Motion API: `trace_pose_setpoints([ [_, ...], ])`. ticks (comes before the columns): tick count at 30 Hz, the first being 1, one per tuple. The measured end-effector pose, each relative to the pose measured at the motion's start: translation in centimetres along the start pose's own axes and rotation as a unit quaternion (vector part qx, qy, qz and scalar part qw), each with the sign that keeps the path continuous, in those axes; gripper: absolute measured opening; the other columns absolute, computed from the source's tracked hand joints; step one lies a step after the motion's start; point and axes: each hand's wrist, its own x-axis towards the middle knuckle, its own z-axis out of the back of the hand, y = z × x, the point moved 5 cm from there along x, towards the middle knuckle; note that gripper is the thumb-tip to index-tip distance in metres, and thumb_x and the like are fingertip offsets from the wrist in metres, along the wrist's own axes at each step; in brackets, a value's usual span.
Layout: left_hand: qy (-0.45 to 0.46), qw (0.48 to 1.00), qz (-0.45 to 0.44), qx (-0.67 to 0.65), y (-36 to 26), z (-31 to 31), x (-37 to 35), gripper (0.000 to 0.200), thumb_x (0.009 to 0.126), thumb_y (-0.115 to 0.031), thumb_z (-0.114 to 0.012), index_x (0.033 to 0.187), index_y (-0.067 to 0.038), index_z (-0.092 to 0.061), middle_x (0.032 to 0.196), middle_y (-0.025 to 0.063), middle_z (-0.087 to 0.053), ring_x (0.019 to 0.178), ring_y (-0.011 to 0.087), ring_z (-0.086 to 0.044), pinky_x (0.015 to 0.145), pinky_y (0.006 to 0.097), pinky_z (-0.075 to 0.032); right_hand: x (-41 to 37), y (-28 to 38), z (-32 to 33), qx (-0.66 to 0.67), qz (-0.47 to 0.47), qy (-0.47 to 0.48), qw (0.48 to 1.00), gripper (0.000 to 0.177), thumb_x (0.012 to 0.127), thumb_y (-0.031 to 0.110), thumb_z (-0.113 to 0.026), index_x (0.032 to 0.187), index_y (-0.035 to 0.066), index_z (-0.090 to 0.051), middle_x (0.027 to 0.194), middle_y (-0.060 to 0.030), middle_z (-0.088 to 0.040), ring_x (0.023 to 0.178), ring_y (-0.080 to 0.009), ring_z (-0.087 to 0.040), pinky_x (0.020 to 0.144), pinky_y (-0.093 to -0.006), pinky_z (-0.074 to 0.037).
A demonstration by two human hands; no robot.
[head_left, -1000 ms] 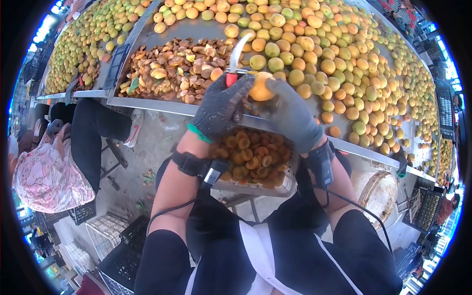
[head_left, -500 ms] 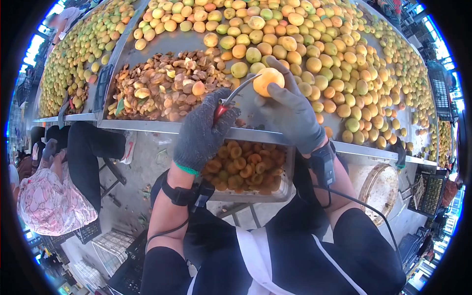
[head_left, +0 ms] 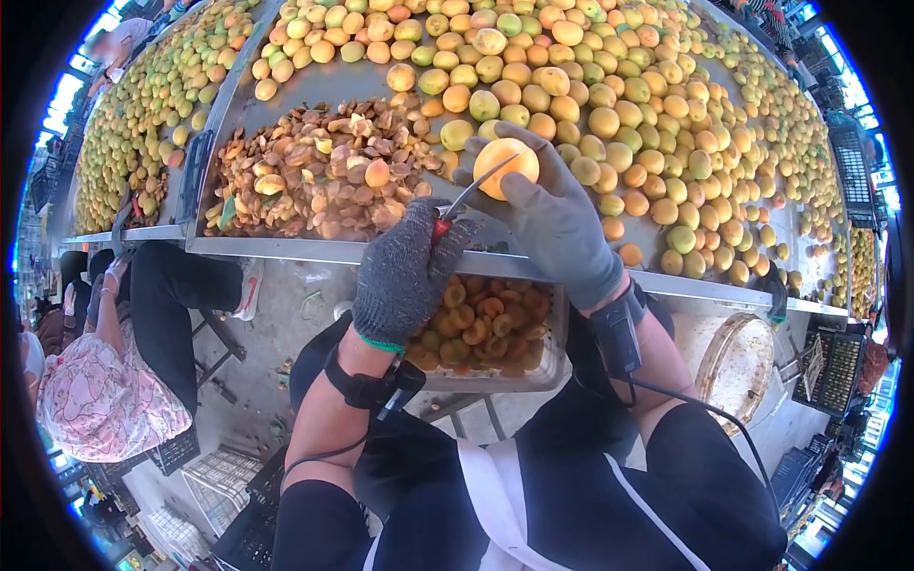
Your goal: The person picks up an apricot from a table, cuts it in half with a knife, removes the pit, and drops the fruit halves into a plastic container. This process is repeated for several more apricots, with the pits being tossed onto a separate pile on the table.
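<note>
Head view: left hand (head_left: 405, 271) wrapped round knife (head_left: 441, 228); right hand (head_left: 564, 231) grips apricot (head_left: 509, 174) over desk (head_left: 314, 249), at left hand's one-to-two o'clock. Blade's long axis points likewise, crossing the apricot's face; contact unclear.

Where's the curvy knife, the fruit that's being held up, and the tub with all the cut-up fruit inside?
Knife (head_left: 466, 197): head view, on the middle of its curved blade.
Held fruit (head_left: 497, 157): head view, on its skin, above the blade.
Tub (head_left: 495, 383): head view, on its near wall.
</note>
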Motion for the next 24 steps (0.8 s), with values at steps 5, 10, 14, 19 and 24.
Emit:
trace_pose_setpoints([
  [5,0.002,1.000,0.021,0.023,-0.2,-0.2,-0.1,0.020,0.093,-0.019,-0.060,0.105,-0.004,-0.055,0.082,0.0173,-0.066,0.077,0.0346,-0.067,0.065,0.0395,-0.051,-0.2,-0.2,0.1,0.003,-0.008,-0.008,1.000,0.046,0.097,0.015,-0.055,0.139,0.007,-0.037,0.136,-0.0147,-0.048,0.123,-0.0314,-0.052,0.104,-0.0467,-0.043],
  [10,-0.020,1.000,-0.003,0.011,-0.1,-0.9,0.0,0.028,0.090,-0.026,-0.064,0.100,-0.003,-0.053,0.074,0.0175,-0.064,0.070,0.0380,-0.064,0.059,0.0441,-0.050,-0.1,-0.2,-0.2,0.039,0.011,0.003,0.999,0.045,0.098,0.017,-0.052,0.139,0.007,-0.037,0.137,-0.0141,-0.048,0.123,-0.0293,-0.052,0.104,-0.0459,-0.043],
  [14,-0.001,0.999,0.012,0.045,-0.2,-1.3,-0.1,0.019,0.094,-0.018,-0.060,0.104,-0.003,-0.054,0.082,0.0140,-0.071,0.074,0.0331,-0.068,0.063,0.0385,-0.052,-0.4,0.1,-0.5,0.026,0.009,-0.011,1.000,0.043,0.100,0.018,-0.050,0.140,0.007,-0.036,0.136,-0.0136,-0.049,0.125,-0.0278,-0.050,0.104,-0.0455,-0.043],
  [19,-0.001,0.994,0.007,0.106,-0.3,-1.2,-0.2,0.020,0.093,-0.020,-0.062,0.104,-0.004,-0.055,0.081,0.0154,-0.069,0.072,0.0342,-0.068,0.062,0.0401,-0.052,-0.4,-0.1,-0.3,0.024,0.013,-0.007,1.000,0.043,0.100,0.018,-0.049,0.139,0.005,-0.037,0.136,-0.0132,-0.049,0.126,-0.0279,-0.049,0.104,-0.0455,-0.042],
  [24,-0.050,0.996,0.021,0.072,-0.8,-0.3,0.0,0.024,0.089,-0.023,-0.065,0.102,-0.005,-0.055,0.076,0.0165,-0.065,0.071,0.0364,-0.065,0.061,0.0436,-0.051,-0.2,-0.1,-0.7,0.142,-0.019,-0.010,0.990,0.043,0.094,0.011,-0.061,0.132,0.005,-0.043,0.118,-0.0100,-0.057,0.107,-0.0219,-0.060,0.095,-0.0393,-0.051],
])
